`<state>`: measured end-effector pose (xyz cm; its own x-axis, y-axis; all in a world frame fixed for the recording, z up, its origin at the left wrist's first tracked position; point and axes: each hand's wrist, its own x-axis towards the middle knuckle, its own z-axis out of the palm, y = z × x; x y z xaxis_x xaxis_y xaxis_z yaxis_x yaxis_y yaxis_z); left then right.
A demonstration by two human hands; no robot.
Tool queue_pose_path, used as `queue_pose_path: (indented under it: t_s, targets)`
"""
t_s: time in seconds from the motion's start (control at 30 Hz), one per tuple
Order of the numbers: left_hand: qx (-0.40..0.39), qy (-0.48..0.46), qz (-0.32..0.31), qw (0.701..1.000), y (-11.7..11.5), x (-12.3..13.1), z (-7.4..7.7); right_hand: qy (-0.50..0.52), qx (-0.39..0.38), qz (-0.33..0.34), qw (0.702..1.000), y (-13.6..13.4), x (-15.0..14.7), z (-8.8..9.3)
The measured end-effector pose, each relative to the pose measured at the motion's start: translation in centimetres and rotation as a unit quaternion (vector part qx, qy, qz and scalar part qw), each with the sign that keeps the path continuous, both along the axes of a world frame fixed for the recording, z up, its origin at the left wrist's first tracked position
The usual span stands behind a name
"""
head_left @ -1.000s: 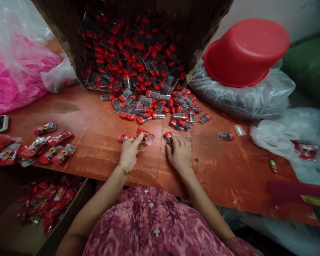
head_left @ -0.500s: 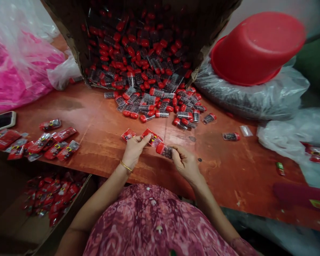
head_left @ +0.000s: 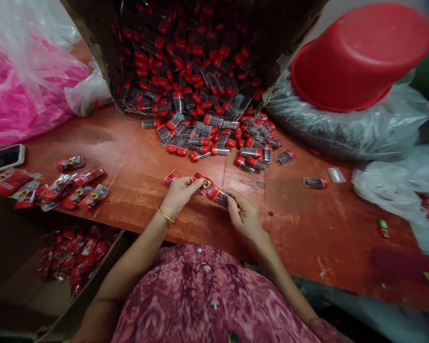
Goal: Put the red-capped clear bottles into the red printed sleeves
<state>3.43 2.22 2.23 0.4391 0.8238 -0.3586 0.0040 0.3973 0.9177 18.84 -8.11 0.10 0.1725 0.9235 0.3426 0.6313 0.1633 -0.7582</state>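
Observation:
My left hand (head_left: 179, 198), with a gold bangle (head_left: 165, 216) on its wrist, pinches a red printed card packet (head_left: 205, 186) by one end. My right hand (head_left: 243, 216) grips a clear plastic tube with a red cap (head_left: 217, 196) and holds it against that packet, end to end with it or partly inside. A second red card (head_left: 173, 177) lies on the wooden table just past my left fingertips. A heap of similar capped tubes (head_left: 210, 136) spills from a tipped cardboard carton (head_left: 103, 52) beyond my hands.
Filled red packets (head_left: 71, 188) lie at the table's left, near a phone (head_left: 3, 158), with more in a low carton (head_left: 73, 257) below. A red basin (head_left: 361, 57) sits upturned on a bulging plastic bag (head_left: 346, 126). A pink-filled bag (head_left: 25, 93) stands back left.
My right hand has brought the tube left from the table to the packet in my left hand, and the two now meet. The whole view has shifted slightly right.

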Motion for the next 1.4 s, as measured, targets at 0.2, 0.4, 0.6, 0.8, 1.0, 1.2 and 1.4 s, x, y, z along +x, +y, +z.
queue_pose_path:
  t_s: [0.2,0.4,0.6,0.8,1.0,1.2,1.4]
  targets:
    - [0.054,0.014,0.015,0.998,-0.3,0.4,-0.2,0.147,-0.065,0.011,0.987,0.3,-0.5,-0.2]
    - [-0.032,-0.065,0.103,0.992,-2.4,2.2,-1.0,0.231,-0.055,-0.093,0.967,0.7,-2.7,-1.1]
    - [-0.097,-0.165,0.142,0.971,-3.0,2.9,-1.2,0.337,-0.071,-0.103,0.933,1.3,-4.1,-1.4]
    - [-0.08,-0.178,0.139,0.971,-3.3,3.0,-1.4,0.324,-0.021,-0.126,0.937,2.1,-5.2,-1.8]
    - [-0.097,-0.193,0.137,0.967,-2.6,2.2,-0.9,0.248,0.016,-0.099,0.964,2.1,-5.6,-1.9]
    - [-0.08,-0.185,0.134,0.97,-1.9,1.7,-1.0,0.293,0.004,-0.079,0.953,1.6,-6.2,-1.3]
    - [-0.06,-0.163,0.114,0.978,-3.0,2.0,-1.4,0.412,-0.038,-0.088,0.906,1.7,-6.7,-0.2]
